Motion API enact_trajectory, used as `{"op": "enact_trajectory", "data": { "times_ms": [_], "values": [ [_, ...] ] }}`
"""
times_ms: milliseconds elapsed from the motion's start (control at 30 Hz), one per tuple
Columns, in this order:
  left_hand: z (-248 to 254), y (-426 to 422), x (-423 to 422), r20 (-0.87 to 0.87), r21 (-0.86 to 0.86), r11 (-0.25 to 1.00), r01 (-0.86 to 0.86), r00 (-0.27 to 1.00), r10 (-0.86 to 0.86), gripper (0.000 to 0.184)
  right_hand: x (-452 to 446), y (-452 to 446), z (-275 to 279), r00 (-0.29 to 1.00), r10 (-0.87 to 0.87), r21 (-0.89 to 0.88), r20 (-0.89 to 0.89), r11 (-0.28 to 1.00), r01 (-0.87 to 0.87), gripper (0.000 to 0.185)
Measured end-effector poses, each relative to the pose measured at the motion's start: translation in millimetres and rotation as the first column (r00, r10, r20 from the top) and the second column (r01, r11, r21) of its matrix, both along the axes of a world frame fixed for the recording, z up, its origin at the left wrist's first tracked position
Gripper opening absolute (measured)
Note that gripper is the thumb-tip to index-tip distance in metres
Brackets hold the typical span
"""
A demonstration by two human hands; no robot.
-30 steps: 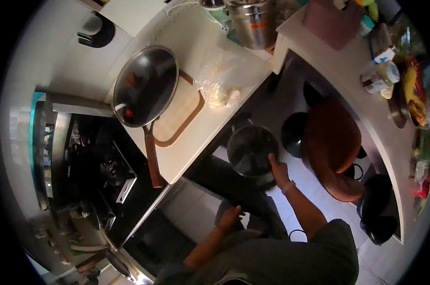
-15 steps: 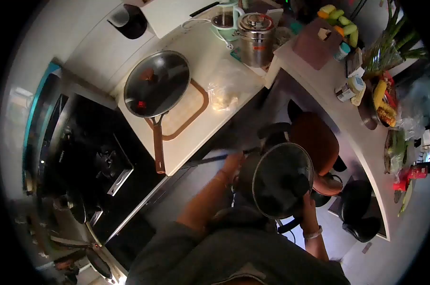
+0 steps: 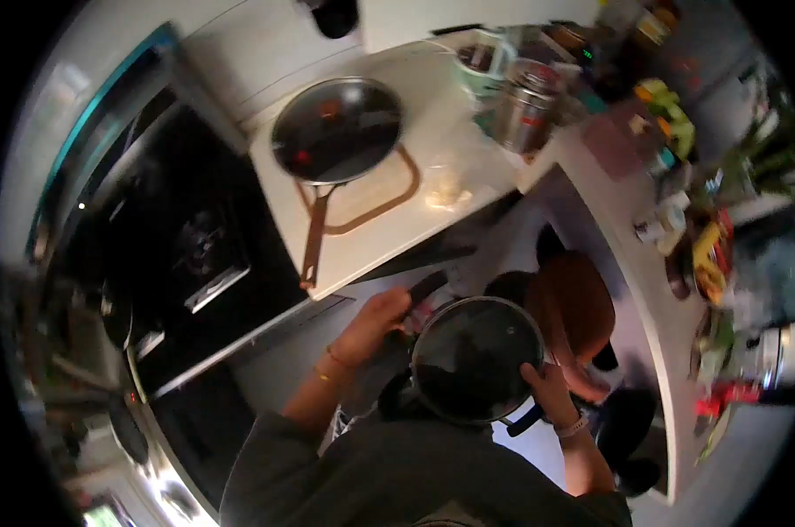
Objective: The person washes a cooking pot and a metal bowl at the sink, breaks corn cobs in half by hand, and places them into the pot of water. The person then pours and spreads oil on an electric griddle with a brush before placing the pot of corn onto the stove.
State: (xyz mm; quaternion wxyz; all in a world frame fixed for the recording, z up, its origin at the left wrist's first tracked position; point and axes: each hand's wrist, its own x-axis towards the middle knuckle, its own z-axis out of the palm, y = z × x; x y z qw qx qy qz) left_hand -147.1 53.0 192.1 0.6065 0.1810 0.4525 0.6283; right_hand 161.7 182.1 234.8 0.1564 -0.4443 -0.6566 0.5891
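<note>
Kitchen counter [image 3: 349, 263] ahead; near its corner, the lidded pot [image 3: 476, 351] looks leveller than moments ago, likely steadier — right hand [image 3: 551, 393] gripping its rim, left hand [image 3: 381, 314] curled beside a dark handle [image 3: 429, 286], hold unclear.

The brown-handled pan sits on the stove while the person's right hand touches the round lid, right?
No: the brown-handled pan sits on the counter, as the head view shows, not the stove. The right hand touches the round lid.
</note>
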Motion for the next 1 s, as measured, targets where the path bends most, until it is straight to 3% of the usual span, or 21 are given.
{"op": "enact_trajectory", "data": {
  "times_ms": [33, 67, 100, 133, 200, 233, 267, 333, 367, 400, 433, 533, 567, 600, 667, 700, 733, 767, 800, 867, 1000],
  "values": [
    [7, -17, -3, -0.009, 0.001, 0.998, -0.068, 0.998, 0.068, 0.034, -20, 9, 22, 0.958, 0.190, -0.026, 0.215, 0.982, -0.189, 0.043],
    [15, -38, -3, -0.077, -0.086, 0.996, -0.023, 0.997, 0.017, 0.030, -38, 18, 34, 0.828, 0.378, -0.079, 0.414, 0.921, -0.381, 0.043],
    [23, -65, 0, -0.140, -0.187, 0.982, -0.017, 0.990, -0.009, 0.027, -35, 31, -10, 0.828, 0.505, -0.034, 0.244, 0.858, -0.513, 0.048],
    [25, -95, 7, -0.163, -0.203, 0.965, -0.165, 0.978, 0.132, 0.027, -51, 36, -11, 0.750, 0.625, -0.038, 0.216, 0.773, -0.633, 0.048],
    [21, -155, 34, 0.011, -0.372, 0.923, -0.094, 0.994, 0.106, 0.020, -86, 21, 0, 0.556, 0.778, -0.109, 0.294, 0.605, -0.789, 0.058],
    [9, -187, 54, -0.142, -0.313, 0.939, -0.141, 0.985, 0.100, 0.019, -107, 15, 3, 0.424, 0.866, -0.114, 0.263, 0.465, -0.878, 0.058],
    [-8, -216, 76, -0.306, -0.265, 0.950, -0.163, 0.949, 0.078, 0.019, -126, 7, 5, 0.304, 0.890, -0.040, 0.339, 0.337, -0.941, 0.063],
    [-40, -252, 135, -0.262, -0.029, 0.915, -0.403, 0.886, 0.382, 0.026, -162, -11, 10, 0.090, 0.912, 0.023, 0.401, 0.088, -0.996, 0.068],
    [-30, -261, 157, -0.275, -0.037, 0.873, -0.487, 0.845, 0.459, 0.026, -176, -22, 12, -0.019, 0.881, 0.037, 0.473, -0.042, -0.998, 0.071],
    [-23, -269, 170, -0.068, -0.191, 0.773, -0.605, 0.794, 0.604, 0.030, -194, -40, 9, -0.097, 0.825, 0.059, 0.556, -0.155, -0.986, 0.075],
    [-7, -276, 187, 0.144, -0.362, 0.673, -0.645, 0.675, 0.724, 0.034, -202, -59, 10, -0.145, 0.872, 0.090, 0.468, -0.210, -0.974, 0.078],
    [21, -310, 246, 0.211, -0.403, 0.484, -0.777, 0.436, 0.875, 0.036, -211, -124, 19, -0.234, 0.838, 0.249, 0.493, -0.393, -0.885, 0.078],
    [23, -324, 269, 0.216, -0.379, 0.440, -0.814, 0.384, 0.898, 0.037, -208, -148, 28, -0.320, 0.768, 0.173, 0.555, -0.482, -0.859, 0.076],
    [21, -336, 292, 0.216, -0.348, 0.392, -0.851, 0.334, 0.917, 0.039, -199, -172, 31, -0.329, 0.762, 0.188, 0.557, -0.501, -0.845, 0.076],
    [28, -366, 338, 0.284, -0.354, 0.295, -0.888, 0.198, 0.938, 0.042, -169, -230, 44, -0.154, 0.855, 0.670, 0.495, -0.488, -0.559, 0.074],
    [37, -381, 359, 0.310, -0.355, 0.229, -0.906, 0.117, 0.944, 0.039, -152, -259, 49, -0.147, 0.859, 0.710, 0.490, -0.491, -0.504, 0.074],
    [39, -396, 383, 0.341, -0.363, 0.168, -0.917, 0.038, 0.939, 0.036, -130, -291, 54, -0.208, 0.896, 0.739, 0.392, -0.442, -0.509, 0.072],
    [38, -416, 409, 0.347, -0.361, 0.168, -0.917, 0.034, 0.937, 0.036, -101, -323, 57, -0.318, 0.885, 0.685, 0.341, -0.465, -0.561, 0.071],
    [37, -435, 434, 0.307, -0.393, 0.074, -0.917, -0.055, 0.950, 0.038, -69, -355, 57, -0.415, 0.869, 0.624, 0.271, -0.487, -0.612, 0.071],
    [22, -461, 493, 0.210, -0.451, -0.086, -0.888, -0.199, 0.957, 0.044, -7, -418, 67, -0.471, 0.825, 0.734, 0.312, -0.524, -0.432, 0.066],
    [36, -512, 596, 0.178, -0.405, -0.339, -0.849, -0.437, 0.882, 0.039, 68, -520, 40, -0.663, 0.709, 0.774, 0.239, -0.551, -0.310, 0.046]
  ]
}}
